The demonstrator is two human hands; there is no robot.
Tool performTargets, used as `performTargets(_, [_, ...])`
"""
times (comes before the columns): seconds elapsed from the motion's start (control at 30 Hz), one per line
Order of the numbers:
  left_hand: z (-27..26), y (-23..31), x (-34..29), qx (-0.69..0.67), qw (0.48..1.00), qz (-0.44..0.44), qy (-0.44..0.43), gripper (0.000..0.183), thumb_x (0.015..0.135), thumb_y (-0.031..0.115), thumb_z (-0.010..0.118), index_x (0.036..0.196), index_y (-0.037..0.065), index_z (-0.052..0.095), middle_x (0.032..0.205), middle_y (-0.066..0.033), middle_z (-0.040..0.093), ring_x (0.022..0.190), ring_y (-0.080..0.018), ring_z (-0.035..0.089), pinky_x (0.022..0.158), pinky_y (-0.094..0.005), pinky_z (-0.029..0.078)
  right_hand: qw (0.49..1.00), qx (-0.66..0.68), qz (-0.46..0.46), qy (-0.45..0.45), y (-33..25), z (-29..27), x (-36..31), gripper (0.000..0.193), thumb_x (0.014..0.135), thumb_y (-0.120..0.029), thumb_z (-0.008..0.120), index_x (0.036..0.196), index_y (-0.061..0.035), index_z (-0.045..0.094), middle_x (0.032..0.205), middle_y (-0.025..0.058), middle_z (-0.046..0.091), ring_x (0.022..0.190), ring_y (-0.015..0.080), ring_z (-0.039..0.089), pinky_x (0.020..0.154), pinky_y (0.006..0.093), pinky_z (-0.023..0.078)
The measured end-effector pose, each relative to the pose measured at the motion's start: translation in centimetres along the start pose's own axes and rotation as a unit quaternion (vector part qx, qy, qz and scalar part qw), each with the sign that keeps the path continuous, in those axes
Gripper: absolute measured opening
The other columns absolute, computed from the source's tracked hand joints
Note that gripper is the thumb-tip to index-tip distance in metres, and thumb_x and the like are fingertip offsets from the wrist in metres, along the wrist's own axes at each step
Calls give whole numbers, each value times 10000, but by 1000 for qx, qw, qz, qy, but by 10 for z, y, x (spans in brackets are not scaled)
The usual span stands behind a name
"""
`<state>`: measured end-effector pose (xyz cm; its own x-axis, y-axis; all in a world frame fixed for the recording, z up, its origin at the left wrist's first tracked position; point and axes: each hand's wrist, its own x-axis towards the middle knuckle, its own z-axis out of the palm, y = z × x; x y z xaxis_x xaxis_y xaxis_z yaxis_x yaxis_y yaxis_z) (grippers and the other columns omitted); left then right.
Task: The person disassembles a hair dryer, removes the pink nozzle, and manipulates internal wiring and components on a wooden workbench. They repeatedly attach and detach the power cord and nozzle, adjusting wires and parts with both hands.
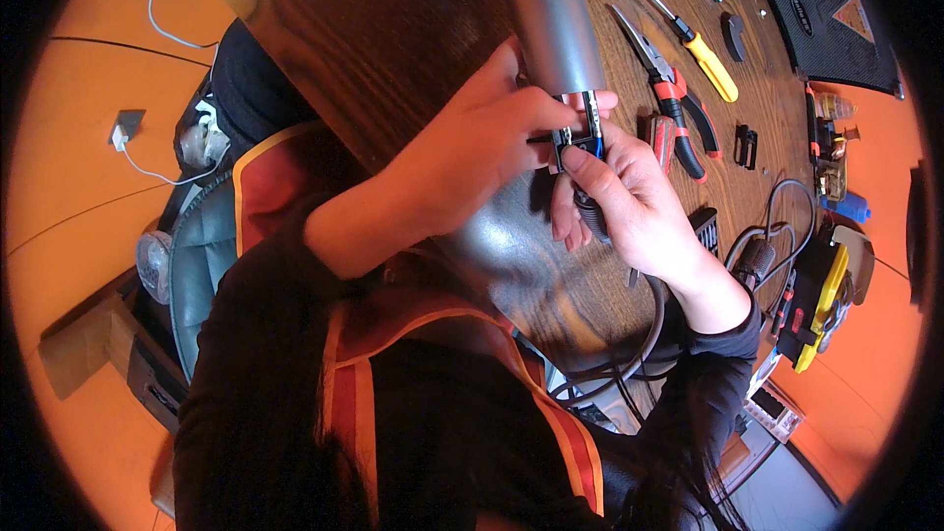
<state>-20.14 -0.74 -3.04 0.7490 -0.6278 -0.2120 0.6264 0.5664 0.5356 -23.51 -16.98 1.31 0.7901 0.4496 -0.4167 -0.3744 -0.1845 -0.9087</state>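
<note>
A glossy grey tube-shaped appliance body (560, 29) comes down from the top edge, its lower end exposing slim inner parts and a small black and blue piece (580, 149). My left hand (501, 128) reaches across to that end, its fingers closed on the exposed parts. From the other side my right hand (634, 187) pinches the black and blue piece with its thumb. Below it, a ribbed black cord sleeve (590, 216) lies within the right fingers. A grey cord (657, 320) runs below the right hand. The fingers partly hide the inner parts.
On the dark wooden table (393, 29), right of my hands, lie red-and-black pliers (674, 88), a yellow-handled screwdriver (710, 67), a black curved piece (733, 36) and a small black clip-like part (746, 147). A coiled cable (811, 202) and yellow-edged case (824, 310) are farther right.
</note>
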Motion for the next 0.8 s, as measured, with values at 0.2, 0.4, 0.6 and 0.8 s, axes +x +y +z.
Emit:
performTargets(0.2, [-7, 3, -6, 92, 995, 16, -34, 393, 886, 39, 487, 1265, 32, 382, 1170, -189, 563, 987, -256, 601, 793, -401, 534, 1000, 8, 8, -7, 4, -1, -1, 193, 979, -184, 401, 946, -10, 477, 617, 40, 588, 493, 89, 553, 449, 196, 437])
performTargets(0.4, [-5, -1, -5, 128, 990, 48, -24, 385, 903, 54, 488, 1269, 29, 370, 1150, -173, 547, 970, -261, 602, 809, -400, 537, 999, 36, 4, -14, 4, -2, 1, 229, 988, -209, 375, 951, -11, 483, 610, 46, 590, 495, 89, 561, 442, 195, 438])
performTargets(0.6, [-6, 3, -11, 143, 985, 34, -93, 403, 910, 36, 421, 1296, 13, 312, 1175, -200, 530, 955, -280, 604, 725, -389, 565, 999, 34, 12, -14, 3, -1, 0, 252, 991, -210, 363, 953, -4, 502, 601, 50, 587, 487, 94, 563, 436, 195, 435])
performTargets(0.8, [-6, -1, -9, 198, 975, 56, -79, 458, 900, 25, 387, 1340, 29, 258, 1199, -208, 501, 932, -297, 605, 695, -373, 560, 998, 63, -1, -26, 3, -2, 1, 244, 978, -177, 397, 898, 14, 527, 612, 58, 581, 511, 100, 572, 451, 203, 437])
